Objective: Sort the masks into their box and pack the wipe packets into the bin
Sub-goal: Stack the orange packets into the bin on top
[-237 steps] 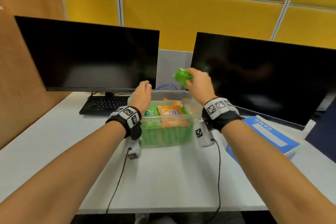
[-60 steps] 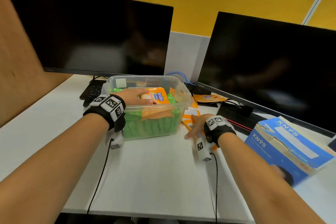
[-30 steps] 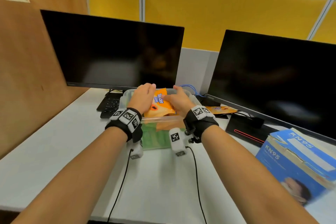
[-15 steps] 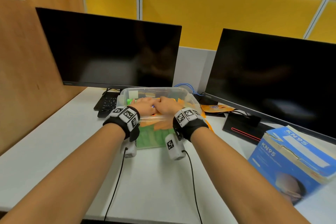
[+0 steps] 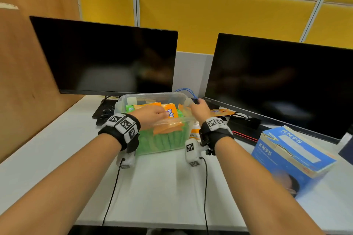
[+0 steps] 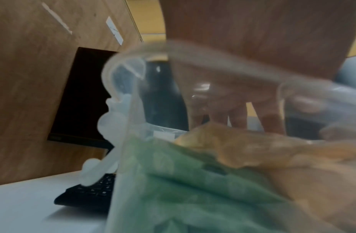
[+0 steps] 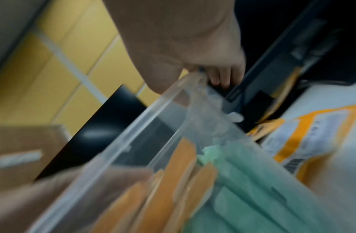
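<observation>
A clear plastic bin (image 5: 177,94) stands mid-desk, stacked with green wipe packets (image 5: 164,141) and orange wipe packets (image 5: 171,112) on top. My left hand (image 5: 161,114) lies inside it, fingers (image 6: 237,116) straight down on the orange packets. My right hand (image 5: 198,108) hovers over the bin's right rim (image 7: 133,129), fingers (image 7: 219,77) loosely curled, holding nothing. Loose orange packets lie on the desk: one (image 5: 221,112) behind the hand, one (image 7: 312,138) beside the bin. The blue KN95 mask box (image 5: 292,156) stands at right, flap ajar.
Two dark monitors (image 5: 107,57) (image 5: 282,82) stand close behind the bin. A black keyboard (image 5: 106,109) lies at back left, a black device with a red stripe (image 5: 244,129) at right. A wooden partition (image 5: 23,82) closes the left side. Wrist cables trail toward the front edge.
Both hands were pressing an orange packet down into the bin. The right hand has since let go and moved right over the rim; the left stays on the packets.
</observation>
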Available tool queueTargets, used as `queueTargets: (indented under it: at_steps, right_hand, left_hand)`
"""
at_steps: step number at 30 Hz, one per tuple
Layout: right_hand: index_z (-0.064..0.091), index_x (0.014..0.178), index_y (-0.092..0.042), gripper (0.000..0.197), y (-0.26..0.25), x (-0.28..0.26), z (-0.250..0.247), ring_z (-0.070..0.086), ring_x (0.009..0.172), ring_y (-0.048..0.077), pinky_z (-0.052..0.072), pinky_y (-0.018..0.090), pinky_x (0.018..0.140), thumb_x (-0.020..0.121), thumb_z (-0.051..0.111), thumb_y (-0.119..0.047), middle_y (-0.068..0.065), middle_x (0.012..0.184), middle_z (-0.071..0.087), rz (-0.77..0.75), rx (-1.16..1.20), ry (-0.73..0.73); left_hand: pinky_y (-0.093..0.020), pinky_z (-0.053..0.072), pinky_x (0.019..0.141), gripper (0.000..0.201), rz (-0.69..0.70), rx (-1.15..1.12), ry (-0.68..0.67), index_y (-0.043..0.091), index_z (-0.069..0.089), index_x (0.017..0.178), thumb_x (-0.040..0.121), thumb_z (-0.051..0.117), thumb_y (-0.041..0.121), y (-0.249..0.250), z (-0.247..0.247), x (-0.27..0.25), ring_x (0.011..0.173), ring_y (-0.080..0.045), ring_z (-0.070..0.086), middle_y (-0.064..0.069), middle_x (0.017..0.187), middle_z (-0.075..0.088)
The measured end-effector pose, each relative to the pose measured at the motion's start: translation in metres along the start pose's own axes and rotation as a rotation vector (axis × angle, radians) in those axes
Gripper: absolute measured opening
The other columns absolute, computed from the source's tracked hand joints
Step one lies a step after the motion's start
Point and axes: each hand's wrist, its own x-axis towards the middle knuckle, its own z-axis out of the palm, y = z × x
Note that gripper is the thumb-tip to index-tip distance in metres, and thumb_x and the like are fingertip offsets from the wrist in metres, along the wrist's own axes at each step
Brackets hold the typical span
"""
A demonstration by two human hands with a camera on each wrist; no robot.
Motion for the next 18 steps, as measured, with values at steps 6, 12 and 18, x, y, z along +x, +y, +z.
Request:
queueTargets:
  at_steps: [6, 12, 18]
  right_hand:
    - [0.051, 0.123, 0.008, 0.034, 0.001, -0.021, 0.011, 0.052, 0.116, 0.039, 0.042, 0.040, 0.092, 0.100, 0.032, -0.008, 0.025, 0.124, 0.055, -0.224, -0.018, -0.061]
    - [0.051, 0.129, 0.001, 0.034, 0.000, -0.028, -0.005, 0.055, 0.110, 0.028, 0.043, 0.028, 0.087, 0.098, 0.044, -0.009, 0.017, 0.127, 0.056, -0.194, 0.100, -0.345]
    - [0.064, 0.111, 0.000, 0.029, 0.068, 0.016, -0.043, 0.058, 0.106, 0.030, 0.042, 0.031, 0.079, 0.094, 0.040, -0.007, 0.015, 0.111, 0.064, 0.009, -0.139, -0.070]
  left_hand:
    - [-0.030, 0.037, 0.074, 0.037, -0.081, 0.124, 0.104, 0.007, 0.066, 0.090, 0.099, 0.041, 0.033, 0.015, -0.008, -0.001, 0.090, -0.024, 0.053, -0.008, 0.094, 0.061]
    - [-0.033, 0.042, 0.091, 0.021, 0.119, -0.031, 0.453, 0.012, 0.060, 0.107, 0.095, 0.043, 0.017, 0.066, 0.021, 0.011, 0.104, -0.020, 0.051, -0.006, 0.109, 0.054]
    - [-0.032, 0.041, 0.100, 0.038, 0.228, 0.005, 0.279, 0.014, 0.052, 0.126, 0.090, 0.046, -0.001, 0.112, 0.090, 0.047, 0.121, -0.021, 0.047, -0.005, 0.129, 0.048]
